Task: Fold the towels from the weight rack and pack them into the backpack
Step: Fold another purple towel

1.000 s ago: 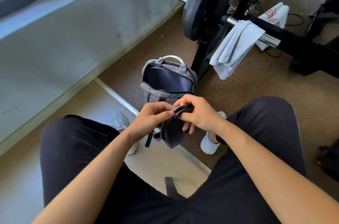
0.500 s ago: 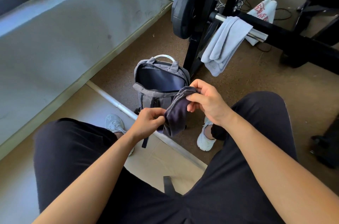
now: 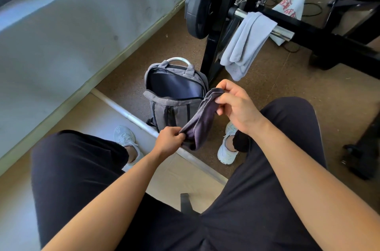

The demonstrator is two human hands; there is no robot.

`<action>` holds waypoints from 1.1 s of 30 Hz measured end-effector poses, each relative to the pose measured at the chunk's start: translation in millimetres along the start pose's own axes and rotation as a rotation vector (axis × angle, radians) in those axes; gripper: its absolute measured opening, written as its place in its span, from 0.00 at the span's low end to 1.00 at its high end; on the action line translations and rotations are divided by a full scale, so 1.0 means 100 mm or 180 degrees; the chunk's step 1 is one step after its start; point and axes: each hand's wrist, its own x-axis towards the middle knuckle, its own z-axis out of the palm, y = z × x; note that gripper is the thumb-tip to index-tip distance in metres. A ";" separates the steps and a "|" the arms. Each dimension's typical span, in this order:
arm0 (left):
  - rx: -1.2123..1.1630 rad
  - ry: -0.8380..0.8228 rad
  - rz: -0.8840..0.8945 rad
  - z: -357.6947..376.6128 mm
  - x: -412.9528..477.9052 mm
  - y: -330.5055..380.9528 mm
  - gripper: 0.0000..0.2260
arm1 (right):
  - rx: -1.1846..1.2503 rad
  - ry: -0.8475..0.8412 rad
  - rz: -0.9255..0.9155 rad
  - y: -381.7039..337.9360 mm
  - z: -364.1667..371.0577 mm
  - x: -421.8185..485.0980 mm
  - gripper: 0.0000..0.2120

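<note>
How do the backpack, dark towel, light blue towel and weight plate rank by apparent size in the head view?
1. Weight plate
2. Backpack
3. Light blue towel and dark towel: look alike; the dark one is bunched and nearer the camera, so unranked.

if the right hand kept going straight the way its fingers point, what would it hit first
Probably the backpack. The right hand, pinching the upper end of the dark towel, points left and slightly forward toward the bag's open mouth. Depth is unclear from this one view; it may pass above the rim.
</note>
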 end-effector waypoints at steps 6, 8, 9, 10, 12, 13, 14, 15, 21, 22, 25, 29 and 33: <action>-0.0267 0.0196 -0.0736 -0.03 -0.03 -0.25 0.09 | 0.0009 0.0463 -0.0172 -0.02 -0.02 0.09 0.06; -0.0595 0.0114 -0.0709 -0.03 -0.04 -0.28 0.08 | 0.0039 0.0463 -0.0202 -0.03 -0.02 0.09 0.06; -0.0867 0.0035 -0.0590 -0.02 -0.05 -0.24 0.07 | 0.0053 0.0447 -0.0213 -0.03 -0.02 0.08 0.06; -0.1099 -0.0053 -0.0419 0.00 -0.06 -0.18 0.05 | 0.0080 0.0433 -0.0226 -0.02 -0.01 0.08 0.06; -0.1290 -0.0173 -0.0036 0.06 -0.11 -0.04 0.06 | 0.0145 0.0414 -0.0260 -0.03 0.00 0.07 0.06; -0.1302 -0.0214 0.0124 0.09 -0.14 0.02 0.10 | 0.0164 0.0408 -0.0283 -0.03 0.01 0.07 0.06; -0.1268 -0.0226 0.0237 0.14 -0.16 0.06 0.12 | 0.0175 0.0405 -0.0306 -0.04 0.01 0.07 0.06; -0.1193 -0.0187 0.0314 0.19 -0.17 0.09 0.13 | 0.0183 0.0405 -0.0324 -0.05 0.01 0.07 0.06; -0.0858 0.0375 -0.0048 0.37 -0.05 0.07 0.07 | 0.0269 0.0511 -0.0421 -0.07 -0.05 0.04 0.07; -0.0845 0.0380 -0.0145 0.37 -0.05 0.05 0.06 | 0.0261 0.0595 -0.0435 -0.07 -0.07 0.04 0.08; -0.1270 0.0354 -0.0499 0.33 -0.05 -0.02 0.04 | 0.0152 0.0901 -0.0480 -0.07 -0.12 0.07 0.08; -0.1887 0.0639 -0.1092 0.25 0.02 -0.08 0.14 | 0.0015 0.1143 -0.0513 -0.06 -0.14 0.09 0.09; -0.1128 0.0716 -0.1124 0.24 -0.02 -0.18 0.15 | 0.0066 0.1143 -0.0543 -0.06 -0.09 0.09 0.09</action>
